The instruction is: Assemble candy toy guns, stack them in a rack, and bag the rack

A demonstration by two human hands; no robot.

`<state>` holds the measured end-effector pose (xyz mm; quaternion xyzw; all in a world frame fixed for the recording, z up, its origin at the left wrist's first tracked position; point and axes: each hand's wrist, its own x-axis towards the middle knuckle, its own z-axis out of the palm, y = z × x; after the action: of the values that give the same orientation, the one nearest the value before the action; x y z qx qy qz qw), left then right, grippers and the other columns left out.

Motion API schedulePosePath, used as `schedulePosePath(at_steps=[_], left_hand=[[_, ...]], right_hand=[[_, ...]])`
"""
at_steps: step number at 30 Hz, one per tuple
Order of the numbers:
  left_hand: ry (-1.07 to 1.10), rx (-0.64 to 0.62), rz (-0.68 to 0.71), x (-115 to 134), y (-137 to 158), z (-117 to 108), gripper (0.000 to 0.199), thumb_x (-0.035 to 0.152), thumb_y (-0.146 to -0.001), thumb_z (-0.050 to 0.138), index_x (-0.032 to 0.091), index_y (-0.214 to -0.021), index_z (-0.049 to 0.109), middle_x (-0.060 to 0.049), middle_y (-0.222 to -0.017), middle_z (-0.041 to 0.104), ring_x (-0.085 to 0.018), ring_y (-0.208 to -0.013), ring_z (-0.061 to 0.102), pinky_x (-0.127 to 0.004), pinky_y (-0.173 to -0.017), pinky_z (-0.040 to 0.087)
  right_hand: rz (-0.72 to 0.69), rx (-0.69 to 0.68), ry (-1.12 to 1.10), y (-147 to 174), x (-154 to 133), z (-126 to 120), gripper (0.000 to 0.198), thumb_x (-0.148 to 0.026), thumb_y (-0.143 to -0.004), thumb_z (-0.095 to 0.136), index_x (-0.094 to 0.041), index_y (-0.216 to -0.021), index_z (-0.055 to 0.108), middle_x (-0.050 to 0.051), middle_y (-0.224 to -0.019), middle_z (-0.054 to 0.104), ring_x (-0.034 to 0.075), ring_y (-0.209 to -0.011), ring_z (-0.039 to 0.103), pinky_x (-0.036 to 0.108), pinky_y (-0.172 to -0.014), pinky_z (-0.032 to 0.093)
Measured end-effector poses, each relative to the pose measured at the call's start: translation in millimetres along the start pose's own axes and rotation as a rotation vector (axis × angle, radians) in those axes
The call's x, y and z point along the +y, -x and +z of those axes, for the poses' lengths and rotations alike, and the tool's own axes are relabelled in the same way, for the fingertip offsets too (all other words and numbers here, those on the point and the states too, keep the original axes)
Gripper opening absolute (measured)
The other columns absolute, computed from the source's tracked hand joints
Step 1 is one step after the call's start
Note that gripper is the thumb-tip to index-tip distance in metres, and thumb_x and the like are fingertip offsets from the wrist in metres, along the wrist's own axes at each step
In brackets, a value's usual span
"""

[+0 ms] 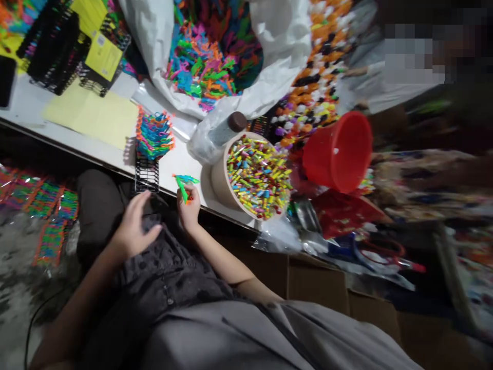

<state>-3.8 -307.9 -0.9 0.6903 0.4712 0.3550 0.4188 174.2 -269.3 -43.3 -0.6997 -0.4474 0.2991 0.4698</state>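
My right hand (189,209) is closed on a few small plastic figures (184,186) in green, blue and orange, just over the table's front edge. My left hand (136,226) has its fingers apart and holds nothing; its fingertips are at the near end of a black slotted rack (147,174). That rack lies on the white table (115,154) and juts a little past the edge. Rows of colourful figures (156,134) fill its far part, while the bars nearest me are bare. Their exact shape is blurred.
A large white sack (283,61) of colourful figures stands behind. Right of my hands are a tub (219,180) of small coloured pieces, a wrapped bottle (221,131) and a red bucket (339,154). Black racks (54,51) are stacked left. Another person (404,67) is at far right.
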Motion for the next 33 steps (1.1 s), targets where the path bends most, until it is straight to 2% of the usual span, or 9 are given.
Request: schedulePosePath(at_steps=[2, 5, 8, 12, 15, 18, 24, 29, 33], left_hand=[[0.107, 0.064, -0.082, 1, 4, 17, 0.078, 0.041, -0.078, 0.065, 0.019, -0.144, 0.028, -0.017, -0.149, 0.031, -0.028, -0.139, 0.031, -0.042, -0.114, 0.033], [0.375, 0.3, -0.273, -1, 5, 34, 0.054, 0.043, -0.089, 0.048, 0.019, -0.136, 0.039, -0.015, -0.138, 0.048, -0.022, -0.126, 0.05, -0.037, -0.106, 0.042], [0.546, 0.393, -0.374, -6, 3, 26, 0.042, 0.048, -0.091, 0.041, 0.019, -0.119, 0.054, -0.012, -0.121, 0.062, -0.019, -0.106, 0.064, -0.036, -0.097, 0.049], [0.601, 0.34, -0.393, -14, 4, -2, 0.043, 0.053, -0.085, 0.048, 0.015, -0.097, 0.064, -0.011, -0.106, 0.069, -0.022, -0.106, 0.064, -0.036, -0.099, 0.048], [0.564, 0.357, -0.437, -16, 8, -14, 0.039, 0.048, -0.076, 0.061, 0.014, -0.094, 0.064, -0.011, -0.103, 0.069, -0.024, -0.108, 0.062, -0.037, -0.1, 0.047], [0.539, 0.356, -0.53, -14, 14, -18, 0.034, 0.044, -0.068, 0.065, 0.014, -0.084, 0.063, -0.01, -0.09, 0.071, -0.026, -0.098, 0.065, -0.038, -0.091, 0.051], [0.481, 0.246, -0.62, -11, 25, -21, 0.025, 0.039, -0.066, 0.061, 0.015, -0.074, 0.06, -0.004, -0.073, 0.068, -0.02, -0.076, 0.064, -0.03, -0.074, 0.053], [0.423, 0.252, -0.582, -13, 26, -21, 0.02, 0.036, -0.068, 0.052, 0.017, -0.064, 0.056, -0.001, -0.061, 0.062, -0.015, -0.062, 0.057, -0.026, -0.064, 0.049], [0.434, 0.223, -0.585, -14, 27, -22, 0.018, 0.035, -0.067, 0.051, 0.018, -0.063, 0.054, -0.001, -0.06, 0.06, -0.015, -0.06, 0.054, -0.026, -0.059, 0.047]], right_hand=[[-0.047, -0.213, 0.0, 32, -9, 7, 0.029, -0.037, -0.075, 0.056, -0.017, -0.097, 0.054, 0.004, -0.085, 0.062, 0.013, -0.073, 0.058, 0.025, -0.071, 0.051], [-0.177, -0.569, 0.054, 63, -21, 12, 0.038, -0.031, -0.074, 0.058, -0.02, -0.11, 0.055, 0.006, -0.103, 0.065, 0.016, -0.089, 0.062, 0.027, -0.079, 0.052], [-0.334, -0.733, 0.056, 68, -33, 8, 0.045, -0.03, -0.081, 0.053, -0.02, -0.125, 0.052, 0.009, -0.12, 0.061, 0.018, -0.108, 0.059, 0.03, -0.093, 0.049], [-0.383, -0.799, 0.075, 45, -50, -5, 0.045, -0.033, -0.09, 0.046, -0.023, -0.134, 0.048, 0.007, -0.109, 0.062, 0.016, -0.1, 0.059, 0.031, -0.091, 0.049], [-0.368, -0.822, 0.06, 29, -57, -11, 0.042, -0.037, -0.091, 0.047, -0.025, -0.13, 0.051, 0.005, -0.1, 0.062, 0.015, -0.091, 0.059, 0.031, -0.086, 0.05], [-0.265, -0.805, -0.055, 24, -57, -8, 0.04, -0.042, -0.088, 0.054, -0.024, -0.124, 0.052, 0.002, -0.09, 0.062, 0.012, -0.08, 0.059, 0.027, -0.076, 0.051], [-0.011, -0.971, -0.265, 33, -55, 3, 0.034, -0.048, -0.085, 0.058, -0.02, -0.104, 0.055, 0.0, -0.083, 0.064, 0.01, -0.075, 0.063, 0.024, -0.07, 0.053], [-0.009, -0.84, -0.226, 39, -52, 7, 0.033, -0.045, -0.08, 0.064, -0.019, -0.098, 0.058, 0.003, -0.096, 0.068, 0.01, -0.081, 0.064, 0.023, -0.073, 0.053], [-0.038, -0.818, -0.185, 39, -49, 9, 0.032, -0.045, -0.079, 0.065, -0.018, -0.096, 0.059, 0.004, -0.096, 0.068, 0.011, -0.081, 0.064, 0.024, -0.073, 0.053]])
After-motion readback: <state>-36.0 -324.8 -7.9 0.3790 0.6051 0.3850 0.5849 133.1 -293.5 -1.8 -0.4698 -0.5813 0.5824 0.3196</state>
